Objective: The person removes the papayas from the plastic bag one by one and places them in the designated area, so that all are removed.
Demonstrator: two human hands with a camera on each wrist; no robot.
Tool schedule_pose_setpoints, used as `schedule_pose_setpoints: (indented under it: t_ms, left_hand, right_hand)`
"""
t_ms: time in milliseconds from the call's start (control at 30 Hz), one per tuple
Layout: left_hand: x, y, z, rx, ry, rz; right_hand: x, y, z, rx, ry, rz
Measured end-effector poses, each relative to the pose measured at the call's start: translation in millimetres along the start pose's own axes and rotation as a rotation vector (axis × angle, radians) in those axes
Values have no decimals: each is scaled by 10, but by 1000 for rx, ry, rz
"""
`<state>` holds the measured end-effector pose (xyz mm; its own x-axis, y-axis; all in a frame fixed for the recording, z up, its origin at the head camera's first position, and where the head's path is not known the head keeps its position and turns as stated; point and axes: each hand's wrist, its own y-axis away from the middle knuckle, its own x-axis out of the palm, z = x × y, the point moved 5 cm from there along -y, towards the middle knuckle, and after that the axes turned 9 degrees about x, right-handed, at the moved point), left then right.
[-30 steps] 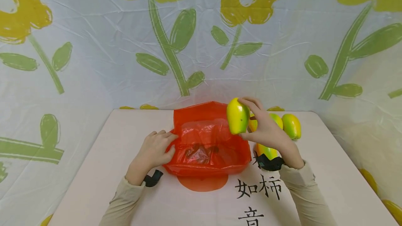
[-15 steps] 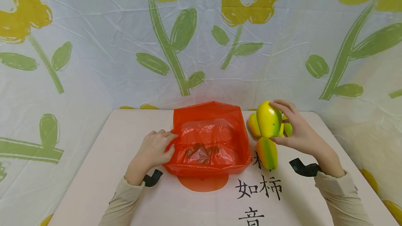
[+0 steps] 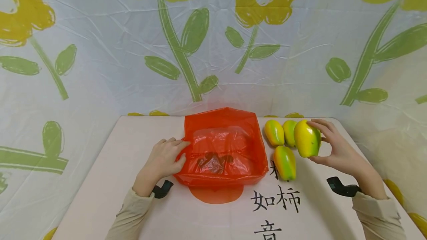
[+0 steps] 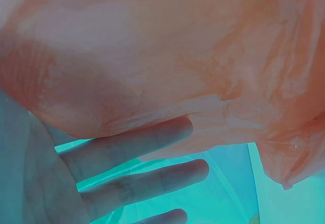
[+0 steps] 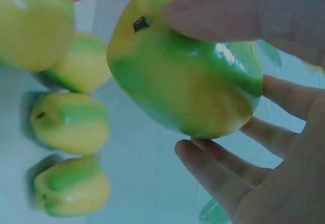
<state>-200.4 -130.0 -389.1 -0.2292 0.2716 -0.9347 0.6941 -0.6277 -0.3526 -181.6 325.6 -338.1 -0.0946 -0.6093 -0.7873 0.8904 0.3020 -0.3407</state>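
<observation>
A red plastic bag (image 3: 220,143) stands with its mouth spread wide at the middle of the table. My left hand (image 3: 165,158) rests against the bag's left side, and in the left wrist view its straight fingers (image 4: 147,183) lie along the red plastic. To the right of the bag, my right hand (image 3: 337,149) pinches a yellow-green mango (image 3: 305,139) between thumb and fingertips. Beside it sit a mango (image 3: 274,132) at the back, another mango (image 3: 290,132) partly covered by the held one, and a nearer orange-tinged mango (image 3: 284,163). The right wrist view shows several mangoes (image 5: 71,122) near the held one.
The pale table (image 3: 140,210) carries black Chinese characters (image 3: 277,200) and a reddish round print (image 3: 217,194) in front of the bag. A flower-patterned cloth (image 3: 126,47) rises behind and on both sides. Black curved pieces (image 3: 341,187) sit at the wrists.
My right hand has carried the mango from over the bag's right edge rightward, then lower, beside the other mangoes. My left hand has stayed at the bag.
</observation>
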Motion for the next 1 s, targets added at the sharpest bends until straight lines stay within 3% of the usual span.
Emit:
schedule_pose_setpoints:
  t_ms: [600, 1000]
  left_hand:
    - [18, -5, -4, 16, -23, 2]
    - [-9, -1, -8, 5, -21, -8]
  right_hand:
    - [294, 408, -490, 53, -17, 82]
    - [484, 499, -603, 133, -55, 170]
